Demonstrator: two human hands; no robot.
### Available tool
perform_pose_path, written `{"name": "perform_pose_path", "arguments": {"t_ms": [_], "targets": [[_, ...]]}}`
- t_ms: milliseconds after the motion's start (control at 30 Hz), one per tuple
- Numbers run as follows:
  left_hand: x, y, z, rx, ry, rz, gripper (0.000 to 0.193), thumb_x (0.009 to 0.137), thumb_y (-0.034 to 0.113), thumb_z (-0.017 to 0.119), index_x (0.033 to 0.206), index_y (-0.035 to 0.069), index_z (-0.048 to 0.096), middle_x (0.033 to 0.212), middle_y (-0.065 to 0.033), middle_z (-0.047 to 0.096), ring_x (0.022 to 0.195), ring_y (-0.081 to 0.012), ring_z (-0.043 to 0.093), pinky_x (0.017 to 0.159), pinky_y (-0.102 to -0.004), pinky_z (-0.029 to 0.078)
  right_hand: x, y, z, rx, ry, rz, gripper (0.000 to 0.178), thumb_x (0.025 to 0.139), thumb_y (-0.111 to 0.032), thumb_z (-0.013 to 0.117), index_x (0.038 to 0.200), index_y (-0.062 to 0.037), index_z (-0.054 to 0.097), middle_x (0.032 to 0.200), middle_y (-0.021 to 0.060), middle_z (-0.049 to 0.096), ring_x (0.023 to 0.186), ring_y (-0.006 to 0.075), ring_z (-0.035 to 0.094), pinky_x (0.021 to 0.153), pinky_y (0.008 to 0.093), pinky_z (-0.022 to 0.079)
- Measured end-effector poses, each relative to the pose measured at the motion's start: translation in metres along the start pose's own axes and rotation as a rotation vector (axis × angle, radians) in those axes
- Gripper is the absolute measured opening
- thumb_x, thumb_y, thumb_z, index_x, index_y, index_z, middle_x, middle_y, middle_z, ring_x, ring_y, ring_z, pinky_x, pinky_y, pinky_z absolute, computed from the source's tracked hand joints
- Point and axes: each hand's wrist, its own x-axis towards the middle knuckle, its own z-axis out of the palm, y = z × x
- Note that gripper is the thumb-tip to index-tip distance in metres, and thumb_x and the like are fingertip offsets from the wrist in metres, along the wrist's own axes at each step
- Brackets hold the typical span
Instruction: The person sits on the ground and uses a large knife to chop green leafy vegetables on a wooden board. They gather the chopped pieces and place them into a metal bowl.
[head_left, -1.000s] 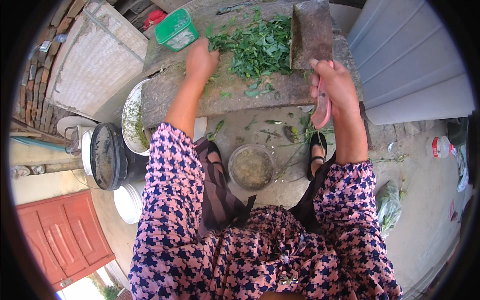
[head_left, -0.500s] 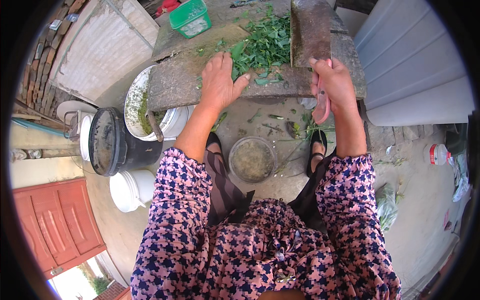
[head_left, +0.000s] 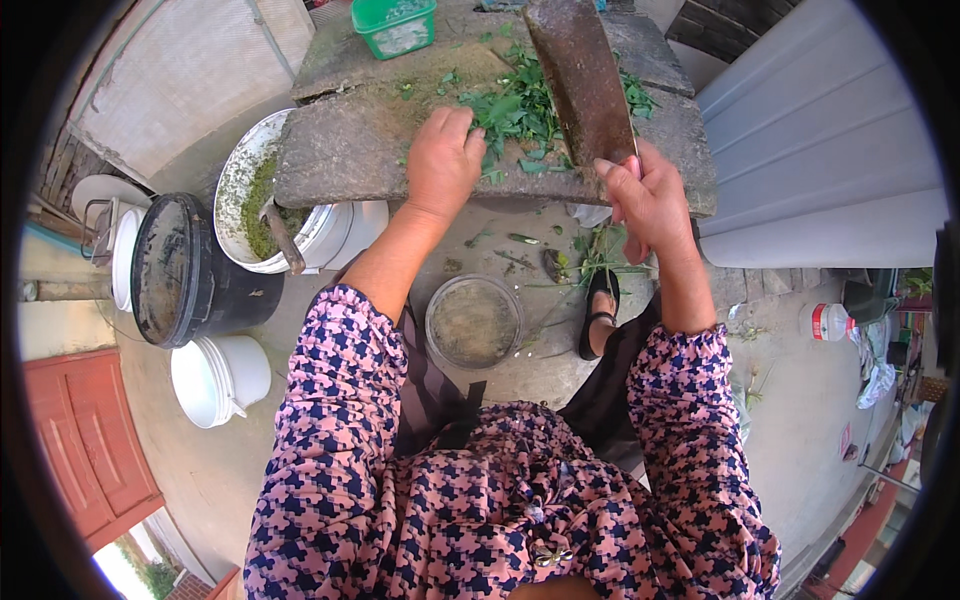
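My right hand (head_left: 648,200) is closed round the handle of a cleaver with a broad, rust-brown blade (head_left: 580,80). The blade slants up and to the left above a pile of chopped green leaves (head_left: 515,105), hiding part of it. At the pile's left edge, my left hand (head_left: 443,160) has its fingers curled together against the leaves; the fingertips are hidden. Under both hands is a worn wooden board (head_left: 350,150), with leaf scraps scattered over it.
A green plastic tub (head_left: 400,35) sits at the board's far left. Left of the board stand a white bucket (head_left: 235,180) holding green mash and a stick, a black bucket (head_left: 165,270) and a white pail (head_left: 205,385). A round basin (head_left: 474,322) lies on the floor between my feet.
The cleaver has tilted, its far end swinging left over the leaves. My left hand's fingers and thumb have drawn in from a spread pose. The whole view has shifted a little.
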Motion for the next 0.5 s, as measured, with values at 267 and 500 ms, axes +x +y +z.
{"name": "perform_pose_path", "arguments": {"t_ms": [267, 500], "targets": [[-0.016, -0.01, 0.014, 0.018, 0.0, 0.091, 0.015, 0.073, 0.005, 0.068, 0.087, 0.003, 0.063, 0.093, -0.012, 0.059, 0.087, -0.0349, 0.059, 0.075, -0.0432, 0.049, 0.005, -0.024, 0.006, -0.699, -0.149, -0.242, 0.033, 0.085, -0.027, 0.067, 0.082, 0.0001, 0.049, 0.066, 0.0198, 0.056, 0.064, 0.0413, 0.055, 0.06, 0.0452, 0.044], [-0.015, -0.008, 0.017, -0.036, 0.017, 0.102, 0.01, 0.069, 0.003, 0.063, 0.073, 0.006, 0.054, 0.083, -0.0111, 0.052, 0.083, -0.0352, 0.055, 0.07, -0.0473, 0.045, 0.009, -0.057, 0.003, -0.901, -0.297, -0.168, 0.032, 0.085, -0.028, 0.066, 0.082, 0.0008, 0.051, 0.072, 0.0245, 0.06, 0.073, 0.0467, 0.057, 0.065, 0.0496, 0.045]]}}
